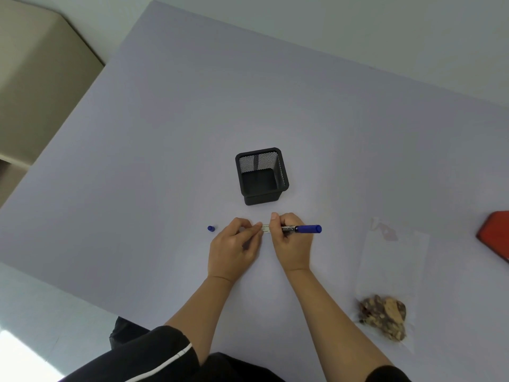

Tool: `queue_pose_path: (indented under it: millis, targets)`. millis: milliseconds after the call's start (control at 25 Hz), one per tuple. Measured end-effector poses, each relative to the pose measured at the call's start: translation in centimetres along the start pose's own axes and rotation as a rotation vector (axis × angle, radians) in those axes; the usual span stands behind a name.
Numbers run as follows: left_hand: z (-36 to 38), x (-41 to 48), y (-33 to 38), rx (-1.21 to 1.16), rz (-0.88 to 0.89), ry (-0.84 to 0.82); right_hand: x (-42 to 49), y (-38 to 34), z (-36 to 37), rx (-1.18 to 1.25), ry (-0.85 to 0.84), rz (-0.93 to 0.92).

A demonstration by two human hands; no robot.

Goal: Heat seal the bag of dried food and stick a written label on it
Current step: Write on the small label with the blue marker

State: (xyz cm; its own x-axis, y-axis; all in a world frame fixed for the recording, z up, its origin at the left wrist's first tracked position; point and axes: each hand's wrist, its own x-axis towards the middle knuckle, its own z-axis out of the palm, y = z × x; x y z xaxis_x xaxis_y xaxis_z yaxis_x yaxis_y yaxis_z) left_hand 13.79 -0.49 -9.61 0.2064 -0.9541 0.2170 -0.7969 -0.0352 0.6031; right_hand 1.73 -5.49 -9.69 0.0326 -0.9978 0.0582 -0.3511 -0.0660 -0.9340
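Observation:
A small white label (265, 228) lies on the lilac table (165, 133), just in front of the pen holder. My left hand (234, 248) presses the label's left end with its fingertips. My right hand (290, 242) grips a blue marker (303, 229) lying almost flat, its tip hidden at the label. The marker's blue cap (211, 228) sits on the table to the left of my left hand. A clear plastic bag (391, 271) lies flat at the right, with brown dried food (384, 317) bunched at its near end.
A black mesh pen holder (261, 175) stands upright just beyond my hands. A red object (495, 234) is cut off by the right edge of the view. The table's left edge runs diagonally, with floor beyond it.

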Motion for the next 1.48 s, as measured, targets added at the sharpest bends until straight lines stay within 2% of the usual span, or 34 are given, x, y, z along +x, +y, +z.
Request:
queue_pose_path:
  millis: [1480]
  targets:
    - [0.2,0.06,-0.29,-0.001,0.016,0.007,-0.08,-0.14,0.01,-0.033,-0.006,0.03]
